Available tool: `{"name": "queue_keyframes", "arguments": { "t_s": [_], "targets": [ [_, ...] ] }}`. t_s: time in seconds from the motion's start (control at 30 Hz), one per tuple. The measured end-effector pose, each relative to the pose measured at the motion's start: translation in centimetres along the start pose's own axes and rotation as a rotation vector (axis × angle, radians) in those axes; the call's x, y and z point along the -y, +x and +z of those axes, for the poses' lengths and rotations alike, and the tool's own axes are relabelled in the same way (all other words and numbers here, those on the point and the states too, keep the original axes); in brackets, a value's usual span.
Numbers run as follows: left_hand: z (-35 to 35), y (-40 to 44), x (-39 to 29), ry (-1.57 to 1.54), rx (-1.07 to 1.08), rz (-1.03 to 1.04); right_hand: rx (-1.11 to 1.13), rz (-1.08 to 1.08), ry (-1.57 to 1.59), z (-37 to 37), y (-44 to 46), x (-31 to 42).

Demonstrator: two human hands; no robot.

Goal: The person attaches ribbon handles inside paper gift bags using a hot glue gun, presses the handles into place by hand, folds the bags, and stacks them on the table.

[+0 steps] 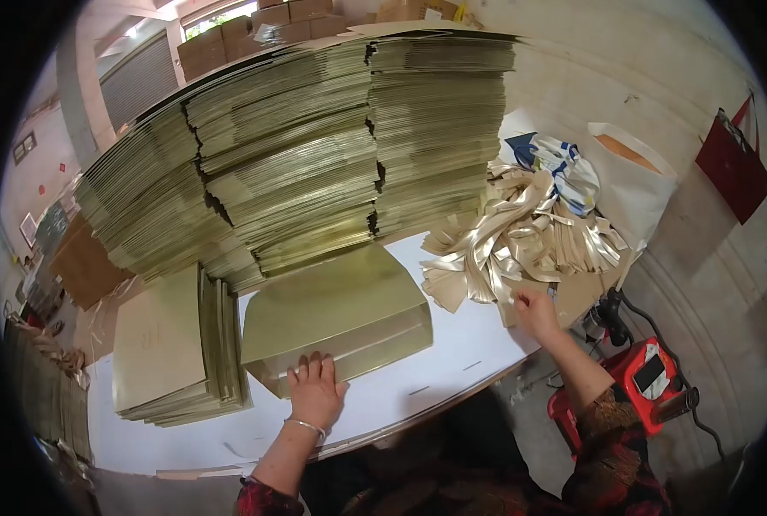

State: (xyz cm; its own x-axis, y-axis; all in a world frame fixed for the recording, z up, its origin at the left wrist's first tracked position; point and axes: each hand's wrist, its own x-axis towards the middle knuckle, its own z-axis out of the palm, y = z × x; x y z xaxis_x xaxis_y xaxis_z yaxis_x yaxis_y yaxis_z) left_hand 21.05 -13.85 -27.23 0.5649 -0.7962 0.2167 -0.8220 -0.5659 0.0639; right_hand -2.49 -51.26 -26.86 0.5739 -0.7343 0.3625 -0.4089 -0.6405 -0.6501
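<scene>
A gold-coloured folded cardboard piece lies in front of me on the white tabletop, with a paler flap along its near side. My left hand rests on that near flap, fingers stretched out and a bracelet at the wrist. To the right, my right hand is at the near edge of a heap of cream satin ribbons. Its fingers are curled together; what they pinch, if anything, is hidden. Left of the gold piece stands a pile of folded cardboard pieces, plain beige on top.
Tall stacks of flat gold cardboard rise along the back of the white table. A white bag stands behind the ribbons. Right of the table, a red stool carries a phone; a black cable runs beside it.
</scene>
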Motion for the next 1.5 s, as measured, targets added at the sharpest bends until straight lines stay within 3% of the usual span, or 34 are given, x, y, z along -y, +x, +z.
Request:
{"name": "queue_keyframes", "arguments": {
  "t_s": [0.1, 0.17, 0.4, 0.47, 0.5, 0.57, 0.6, 0.67, 0.8, 0.87, 0.9, 0.97, 1.03, 1.1, 1.17, 1.2, 1.23, 1.27, 1.3, 1.33, 1.37, 1.43, 1.5],
  "targets": [
    [1.7, 0.4, 0.2, 0.012, 0.08, -0.112, 0.028, 0.029, -0.125, -0.3, 0.8, -1.4],
    [1.5, 0.4, -0.3, 0.021, 0.094, -0.184, 0.283, -0.141, -0.348, -0.1, 0.4, -1.5],
    [1.5, 0.4, 0.0, -0.051, 0.084, -0.185, 0.328, -0.122, -0.166, -1.0, 1.2, -2.3],
    [1.7, 0.2, 0.0, -0.046, 0.054, -0.195, -0.107, -0.02, -0.131, -0.7, 3.0, -3.3],
    [1.7, 0.2, 0.0, -0.046, 0.054, -0.196, -0.106, -0.02, -0.131, -0.6, 3.7, -3.6],
    [1.7, 0.2, 0.1, -0.058, 0.043, -0.193, -0.435, -0.127, -0.499, -0.5, 5.0, -4.1],
    [1.6, 0.2, 0.1, -0.056, 0.036, -0.196, -0.439, -0.132, -0.495, -0.4, 5.5, -4.3],
    [1.4, 0.2, 0.0, -0.073, 0.042, -0.201, -0.192, 0.031, -0.464, -0.5, 6.5, -4.8],
    [1.3, 0.3, 0.1, -0.091, 0.041, -0.212, -0.214, 0.027, -0.361, -0.2, 7.3, -4.7],
    [1.5, 0.2, 0.1, -0.084, 0.016, -0.195, -0.351, -0.275, -0.393, -0.6, 6.0, -3.5],
    [1.7, 0.1, 0.1, -0.084, 0.023, -0.196, -0.345, -0.272, -0.394, -1.2, 4.8, -1.1],
    [1.9, 0.1, 0.1, -0.065, -0.017, -0.189, -0.108, 0.088, -0.2, -1.8, 2.2, 5.0],
    [1.8, 0.2, 0.2, -0.064, -0.019, -0.182, -0.201, -0.138, -0.068, 1.3, 0.5, 4.8],
    [1.0, 0.5, 0.1, -0.062, -0.022, -0.175, -0.09, -0.214, 0.109, 3.4, -1.9, 6.3],
    [-0.8, 1.2, -0.1, -0.096, 0.114, -0.157, 0.092, -0.11, 0.423, 5.8, -5.1, 9.2],
    [-0.9, 1.4, 0.0, -0.095, 0.117, -0.158, 0.272, 0.012, 0.58, 6.6, -7.3, 11.0],
    [-0.8, 1.6, 0.2, -0.065, 0.131, -0.142, 0.426, 0.004, 0.616, 6.4, -9.5, 13.5],
    [-0.9, 1.9, 0.3, -0.033, 0.147, -0.126, 0.458, -0.602, 0.455, 5.8, -10.5, 15.2],
    [-1.2, 2.4, 0.5, -0.025, 0.159, -0.131, 0.686, -0.234, 0.544, 6.3, -12.4, 17.5],
    [-1.7, 3.1, 0.8, -0.102, 0.238, -0.071, 0.773, -0.245, 0.568, 6.2, -13.1, 19.0],
    [-1.9, 3.4, 1.3, -0.182, 0.319, -0.017, 0.817, -0.293, 0.568, 5.8, -12.9, 20.0],
    [-0.2, 3.9, 2.1, -0.175, 0.217, 0.039, 0.627, -0.31, 0.587, 8.1, -11.6, 18.9],
    [-0.5, 4.5, 2.0, -0.123, 0.249, 0.02, 0.57, -0.317, 0.298, 5.4, -9.2, 19.0]
  ]
}}
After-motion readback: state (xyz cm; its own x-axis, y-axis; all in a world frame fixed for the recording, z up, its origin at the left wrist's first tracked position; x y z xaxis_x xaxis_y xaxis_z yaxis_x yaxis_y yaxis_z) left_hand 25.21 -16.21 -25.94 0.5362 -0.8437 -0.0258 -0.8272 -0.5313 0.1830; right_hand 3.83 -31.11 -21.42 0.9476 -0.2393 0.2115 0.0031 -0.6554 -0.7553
